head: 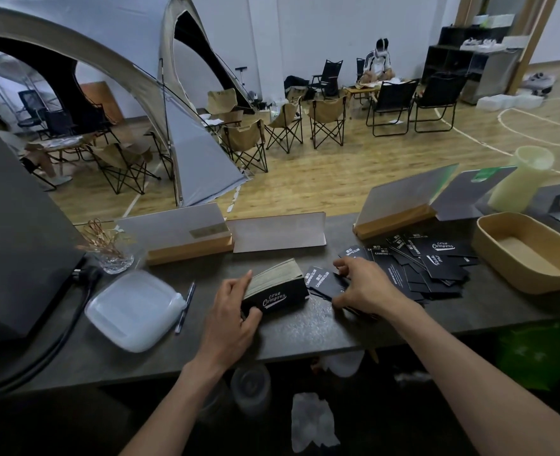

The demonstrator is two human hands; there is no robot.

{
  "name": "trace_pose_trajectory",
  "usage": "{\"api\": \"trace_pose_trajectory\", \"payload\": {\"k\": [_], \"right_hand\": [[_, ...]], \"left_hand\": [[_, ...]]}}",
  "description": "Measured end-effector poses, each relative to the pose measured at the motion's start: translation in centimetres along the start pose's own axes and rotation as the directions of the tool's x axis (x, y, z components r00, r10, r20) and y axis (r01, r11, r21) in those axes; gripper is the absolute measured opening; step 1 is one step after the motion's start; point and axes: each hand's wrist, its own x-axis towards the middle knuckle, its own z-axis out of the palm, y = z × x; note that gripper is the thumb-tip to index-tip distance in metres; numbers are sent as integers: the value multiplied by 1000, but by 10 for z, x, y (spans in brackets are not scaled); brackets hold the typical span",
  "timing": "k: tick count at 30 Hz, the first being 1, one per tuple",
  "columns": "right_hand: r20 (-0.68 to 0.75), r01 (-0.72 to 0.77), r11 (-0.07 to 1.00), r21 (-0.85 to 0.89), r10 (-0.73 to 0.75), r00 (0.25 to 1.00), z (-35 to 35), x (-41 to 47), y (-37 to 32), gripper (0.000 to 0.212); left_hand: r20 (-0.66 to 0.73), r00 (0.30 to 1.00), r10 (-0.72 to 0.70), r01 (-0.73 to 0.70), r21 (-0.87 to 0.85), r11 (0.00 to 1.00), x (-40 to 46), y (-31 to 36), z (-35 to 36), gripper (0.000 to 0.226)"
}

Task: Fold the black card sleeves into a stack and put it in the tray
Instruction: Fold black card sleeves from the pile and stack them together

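Note:
A thick stack of folded black card sleeves stands on edge on the dark counter, white lettering on its front. My left hand grips the stack from its left side, thumb at the front. My right hand rests on loose black sleeves just right of the stack, fingers curled on one of them. A larger scattered pile of flat black sleeves lies further right. The beige tray sits at the counter's right end, holding nothing that I can see.
A clear plastic lid and a pen lie left of the stack. A glass with sticks, sign holders on wooden bases and a pale green jug line the counter's far edge. A black box stands at the left.

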Motion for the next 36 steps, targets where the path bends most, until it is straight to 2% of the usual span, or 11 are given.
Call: {"api": "trace_pose_trajectory", "payload": {"k": [4,6,9,13,16,19,22,27,30,34,36], "right_hand": [[-4,-6,998,62,6,1000,-3,3,3,72],[-4,-22,966,259,23,1000,-11,3,3,63],[-28,-32,745,667,68,997,-29,2,0,45],[-43,-24,580,814,102,994,-44,4,7,36],[-83,30,770,637,30,996,-52,3,17,36],[-26,72,991,109,-69,997,-52,-1,25,49],[-16,81,992,100,-80,997,-47,-5,31,50],[-333,113,945,307,-5,943,-54,-4,28,21],[-351,144,906,399,5,936,-55,-5,21,9],[-198,150,981,126,-123,972,-48,1,20,12],[-90,122,988,-96,-131,987,-45,4,21,32]], "left_hand": [[-23,1000,-14,14,7,1000,0,-2,0,70],[-15,1000,-18,18,-1,1000,0,-3,0,69],[-17,1000,-20,20,-11,1000,1,-3,0,68],[-17,1000,-11,11,-31,999,1,-6,0,66],[-2,1000,12,-12,-57,998,1,-3,0,64],[22,999,46,-45,-80,996,3,0,-1,63],[45,997,66,-62,-91,994,6,0,1,66],[44,998,53,-49,-78,996,7,0,2,67],[48,997,58,-54,-78,996,8,-1,2,68],[44,997,58,-55,-80,995,7,0,2,67],[43,997,59,-56,-70,996,8,0,2,67]]}}
